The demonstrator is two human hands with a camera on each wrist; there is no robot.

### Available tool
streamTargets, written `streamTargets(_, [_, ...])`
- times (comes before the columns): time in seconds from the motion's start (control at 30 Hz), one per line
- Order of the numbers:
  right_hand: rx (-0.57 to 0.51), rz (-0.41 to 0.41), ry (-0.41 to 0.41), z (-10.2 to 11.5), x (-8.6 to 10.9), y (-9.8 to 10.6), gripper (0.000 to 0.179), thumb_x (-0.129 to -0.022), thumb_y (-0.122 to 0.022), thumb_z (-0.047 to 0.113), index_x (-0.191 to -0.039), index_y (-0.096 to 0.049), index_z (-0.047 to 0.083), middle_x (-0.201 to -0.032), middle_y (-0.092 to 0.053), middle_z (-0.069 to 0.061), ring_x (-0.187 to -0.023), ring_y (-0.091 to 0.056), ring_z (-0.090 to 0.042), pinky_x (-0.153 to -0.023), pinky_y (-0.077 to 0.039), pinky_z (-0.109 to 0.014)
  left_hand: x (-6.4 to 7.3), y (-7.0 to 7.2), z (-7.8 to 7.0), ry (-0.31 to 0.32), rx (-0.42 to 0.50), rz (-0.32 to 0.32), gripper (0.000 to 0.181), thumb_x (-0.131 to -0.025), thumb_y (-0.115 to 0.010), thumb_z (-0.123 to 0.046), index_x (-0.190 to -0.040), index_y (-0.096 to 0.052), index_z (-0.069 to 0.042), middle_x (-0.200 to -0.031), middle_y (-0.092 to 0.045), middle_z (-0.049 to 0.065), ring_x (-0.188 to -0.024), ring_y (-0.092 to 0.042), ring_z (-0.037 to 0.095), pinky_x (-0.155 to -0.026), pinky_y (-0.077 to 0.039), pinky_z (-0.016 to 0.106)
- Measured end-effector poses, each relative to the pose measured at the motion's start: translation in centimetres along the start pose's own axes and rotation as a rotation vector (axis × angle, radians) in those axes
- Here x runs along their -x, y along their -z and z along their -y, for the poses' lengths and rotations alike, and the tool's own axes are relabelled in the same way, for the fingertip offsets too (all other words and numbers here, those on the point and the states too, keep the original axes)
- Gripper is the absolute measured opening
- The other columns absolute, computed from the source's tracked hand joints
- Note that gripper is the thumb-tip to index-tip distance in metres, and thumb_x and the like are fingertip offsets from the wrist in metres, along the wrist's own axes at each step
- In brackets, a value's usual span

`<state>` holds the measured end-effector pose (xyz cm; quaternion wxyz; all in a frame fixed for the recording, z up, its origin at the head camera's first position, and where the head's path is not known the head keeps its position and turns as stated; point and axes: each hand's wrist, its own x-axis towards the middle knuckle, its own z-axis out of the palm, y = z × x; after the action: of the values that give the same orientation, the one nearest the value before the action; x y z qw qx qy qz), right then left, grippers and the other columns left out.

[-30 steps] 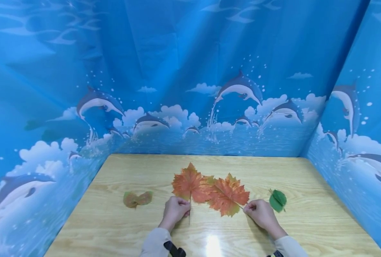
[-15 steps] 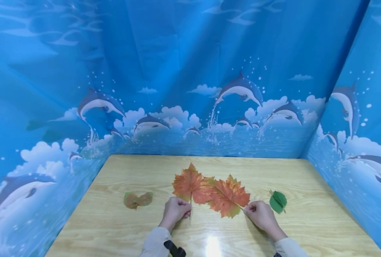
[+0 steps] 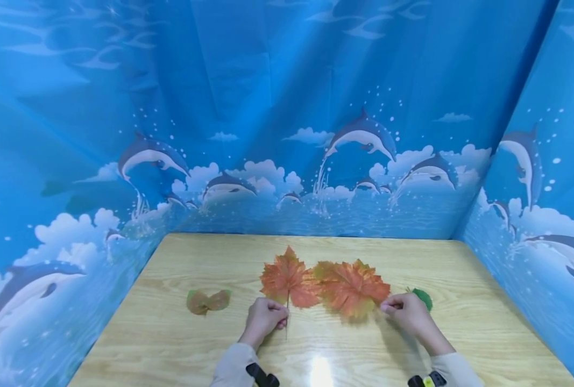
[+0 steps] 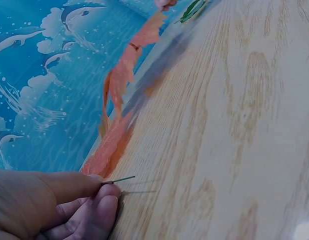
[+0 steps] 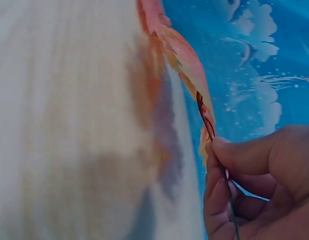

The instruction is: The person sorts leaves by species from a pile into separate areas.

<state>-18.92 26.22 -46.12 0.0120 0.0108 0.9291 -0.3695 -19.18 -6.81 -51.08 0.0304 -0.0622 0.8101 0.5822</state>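
Observation:
Two red-orange maple leaves are at the middle of the table. My left hand (image 3: 266, 317) pinches the thin stem (image 4: 124, 178) of the left maple leaf (image 3: 287, 277), low over the wood. Between thumb and fingers, my right hand (image 3: 410, 314) holds the dark stem (image 5: 232, 210) of the right maple leaf (image 3: 354, 285). That leaf is raised off the table, its shadow below it in the right wrist view. Its left edge meets the other leaf's right side; whether they touch or only overlap I cannot tell. Just beyond my right hand lies a green leaf (image 3: 423, 298), partly hidden.
On the left of the wooden table (image 3: 170, 344) lies a two-lobed brownish-green leaf (image 3: 208, 301). A blue curtain (image 3: 267, 134) printed with dolphins rises behind the table and along both sides.
My right hand has moved right and up, lifting the right maple leaf off the table and now partly covering the green leaf. My left hand stays where it was.

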Motion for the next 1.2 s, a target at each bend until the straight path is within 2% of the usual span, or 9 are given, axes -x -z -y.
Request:
streamTargets(0.2, [0.004,-0.083,0.032,1.3,-0.7,1.9,0.014,-0.088,-0.066,0.009,-0.094,-0.071,-0.003,-0.086,-0.070,-0.010,-0.074,-0.060,-0.015,-0.062,-0.049,-0.028,-0.1,0.0,0.1,0.001,0.010,0.003,0.003,-0.079,-0.072,-0.001,-0.077,-0.072,0.001,-0.061,-0.067,0.005,-0.050,-0.060,0.007,-0.050,-0.054,0.023])
streamTargets(0.37, [-0.013,-0.133,0.033,3.1,-1.8,1.6,0.016,-0.090,-0.065,0.011,-0.097,-0.072,-0.002,-0.090,-0.071,-0.012,-0.078,-0.062,-0.017,-0.064,-0.049,-0.029,-0.1,0.1,0.3,-0.006,0.011,-0.007,0.004,-0.078,-0.073,-0.001,-0.077,-0.071,0.002,-0.061,-0.067,0.004,-0.050,-0.060,0.006,-0.050,-0.054,0.023])
streamTargets(0.5, [-0.068,-0.148,0.021,4.6,-2.8,-0.3,0.016,-0.090,-0.066,0.011,-0.097,-0.071,-0.002,-0.087,-0.070,-0.011,-0.075,-0.061,-0.017,-0.062,-0.048,-0.028,0.0,0.1,0.3,-0.010,-0.002,-0.016,0.004,-0.078,-0.073,-0.002,-0.077,-0.072,0.001,-0.061,-0.067,0.004,-0.049,-0.060,0.007,-0.050,-0.054,0.023])
streamTargets(0.67, [-0.137,-0.170,0.021,5.4,-3.9,-4.2,0.012,-0.086,-0.070,0.009,-0.088,-0.072,-0.002,-0.077,-0.068,-0.007,-0.067,-0.056,-0.012,-0.059,-0.045,-0.024,0.1,0.1,0.0,-0.003,-0.022,-0.024,0.004,-0.078,-0.073,-0.004,-0.076,-0.072,0.000,-0.060,-0.066,0.003,-0.048,-0.060,0.007,-0.049,-0.053,0.022])
streamTargets(0.8, [-0.122,-0.170,0.036,5.3,-4.4,-7.4,0.008,-0.085,-0.070,0.008,-0.082,-0.073,0.001,-0.074,-0.069,-0.004,-0.066,-0.056,-0.011,-0.061,-0.046,-0.026,0.1,0.0,0.1,-0.003,-0.030,-0.027,0.004,-0.078,-0.074,-0.004,-0.076,-0.072,-0.001,-0.059,-0.066,0.002,-0.049,-0.060,0.007,-0.049,-0.053,0.022])
streamTargets(0.9, [-0.056,-0.170,0.067,5.1,-4.4,-9.2,0.007,-0.082,-0.070,0.007,-0.078,-0.074,0.004,-0.073,-0.069,-0.004,-0.067,-0.059,-0.014,-0.061,-0.048,-0.031,0.0,0.0,0.1,-0.009,-0.029,-0.031,0.004,-0.078,-0.073,-0.004,-0.075,-0.072,-0.002,-0.059,-0.066,0.002,-0.049,-0.060,0.007,-0.049,-0.053,0.022])
streamTargets(1.03, [0.028,-0.170,0.108,5.1,-4.2,-10.4,0.008,-0.077,-0.072,0.007,-0.069,-0.072,0.007,-0.068,-0.067,-0.003,-0.064,-0.060,-0.017,-0.057,-0.049,-0.035,0.0,0.0,0.1,-0.009,-0.024,-0.038,0.005,-0.078,-0.071,-0.004,-0.073,-0.072,-0.002,-0.056,-0.065,-0.001,-0.047,-0.059,0.006,-0.048,-0.051,0.020])
streamTargets(1.2, [0.043,-0.170,0.120,5.2,-4.1,-10.5,0.009,-0.074,-0.072,0.006,-0.065,-0.070,0.009,-0.064,-0.065,-0.001,-0.061,-0.058,-0.016,-0.056,-0.049,-0.035,0.0,0.0,0.1,-0.006,-0.033,-0.042,0.005,-0.078,-0.072,-0.005,-0.073,-0.072,-0.003,-0.057,-0.065,0.000,-0.048,-0.060,0.007,-0.048,-0.051,0.020])
